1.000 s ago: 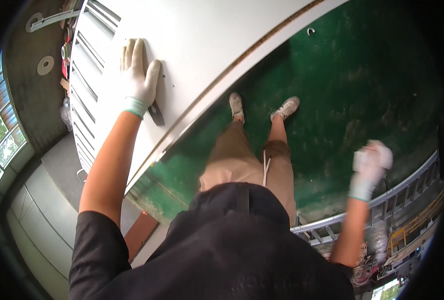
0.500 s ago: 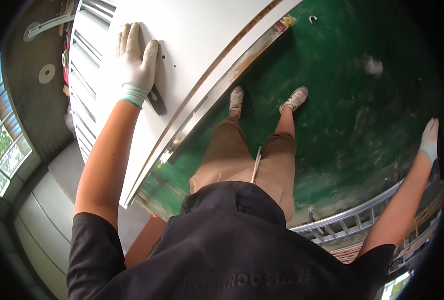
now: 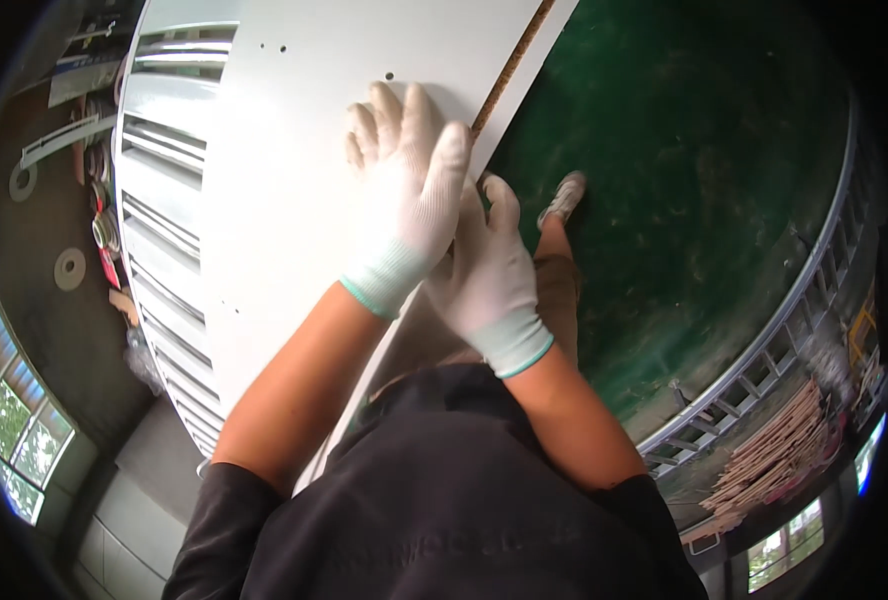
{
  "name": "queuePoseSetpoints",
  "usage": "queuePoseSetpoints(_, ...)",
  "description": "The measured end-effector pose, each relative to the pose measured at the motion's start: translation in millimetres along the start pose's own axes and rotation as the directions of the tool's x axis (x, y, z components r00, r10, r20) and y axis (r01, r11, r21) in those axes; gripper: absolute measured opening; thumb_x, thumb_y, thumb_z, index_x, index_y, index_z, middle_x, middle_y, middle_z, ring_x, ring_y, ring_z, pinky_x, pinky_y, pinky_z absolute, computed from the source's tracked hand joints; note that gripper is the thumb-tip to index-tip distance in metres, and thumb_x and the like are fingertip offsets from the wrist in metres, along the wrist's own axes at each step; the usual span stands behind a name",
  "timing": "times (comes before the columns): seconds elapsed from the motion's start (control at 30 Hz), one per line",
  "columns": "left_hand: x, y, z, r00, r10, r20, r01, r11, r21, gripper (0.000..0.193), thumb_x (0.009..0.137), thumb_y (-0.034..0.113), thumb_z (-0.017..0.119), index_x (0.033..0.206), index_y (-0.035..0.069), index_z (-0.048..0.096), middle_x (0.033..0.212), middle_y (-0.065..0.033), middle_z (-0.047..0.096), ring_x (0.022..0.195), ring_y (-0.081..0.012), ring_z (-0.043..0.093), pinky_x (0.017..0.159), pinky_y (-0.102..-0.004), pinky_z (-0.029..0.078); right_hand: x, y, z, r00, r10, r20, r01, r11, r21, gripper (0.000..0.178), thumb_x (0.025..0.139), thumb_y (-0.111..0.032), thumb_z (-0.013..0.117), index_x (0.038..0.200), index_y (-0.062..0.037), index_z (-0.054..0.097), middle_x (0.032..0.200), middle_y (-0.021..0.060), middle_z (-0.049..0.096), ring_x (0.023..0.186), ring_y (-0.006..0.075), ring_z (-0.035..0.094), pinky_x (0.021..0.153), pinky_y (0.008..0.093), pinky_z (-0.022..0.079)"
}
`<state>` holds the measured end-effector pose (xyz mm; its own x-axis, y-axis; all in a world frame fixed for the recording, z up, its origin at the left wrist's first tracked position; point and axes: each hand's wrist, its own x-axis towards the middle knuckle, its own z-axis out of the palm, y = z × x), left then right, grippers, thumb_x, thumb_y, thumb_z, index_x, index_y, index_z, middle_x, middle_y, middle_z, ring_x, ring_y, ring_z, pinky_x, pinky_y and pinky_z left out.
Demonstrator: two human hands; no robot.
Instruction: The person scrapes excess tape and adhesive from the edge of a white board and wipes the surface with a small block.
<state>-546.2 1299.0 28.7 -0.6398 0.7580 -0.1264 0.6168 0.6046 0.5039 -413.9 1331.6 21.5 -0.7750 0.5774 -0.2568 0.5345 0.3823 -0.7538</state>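
Note:
A large white panel (image 3: 294,180) with a few small dark holes lies along my left side. My left hand (image 3: 404,190), in a white knit glove with a green cuff, rests on its face near the long edge, fingers spread. Just below and to the right, my right hand (image 3: 494,265) in a matching glove is at the panel's edge with bent fingers around it. The left hand and wrist partly cover the right hand's fingers. A narrow brown groove (image 3: 512,70) runs beside the edge above both hands.
White slats (image 3: 164,225) line the panel's far left side. Right of it is a scuffed green floor (image 3: 684,200) with my shoe (image 3: 564,195) on it. A metal ladder (image 3: 764,345) lies at the right, beside a pile of wood strips (image 3: 772,450).
My right hand has come from the far right to the panel's edge. My left hand has shifted right, closer to that edge. The dark flat object by my left wrist is out of sight.

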Motion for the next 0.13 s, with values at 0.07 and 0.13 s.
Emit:
queuePoseSetpoints(0.07,-1,-13,-13,0.994,0.05,0.097,-0.033,0.985,-0.168,0.075,0.106,0.051,0.042,0.156,-0.005,0.034,0.163,-0.0349,0.022,0.153,-0.0527,0.013,0.125,-0.058,0.01,2,2,-3,1.0,0.016,-0.012,-0.015,0.997,0.074,0.08,0.086,-0.015,0.072,0.156,-0.009,0.033,0.121,0.0247,0.058,0.097,0.0431,0.066,0.081,0.0452,0.059)
queuePoseSetpoints(0.13,0,-22,-11,0.986,0.091,0.141,-0.06,0.976,-0.208,0.076,0.106,0.052,0.041,0.157,-0.004,0.033,0.165,-0.034,0.02,0.155,-0.0519,0.01,0.126,-0.0572,0.009,-8,15,4,0.983,0.033,-0.182,0.004,0.98,0.198,0.078,0.09,-0.018,0.07,0.157,-0.01,0.032,0.117,0.0243,0.065,0.095,0.0423,0.069,0.081,0.0451,0.059)
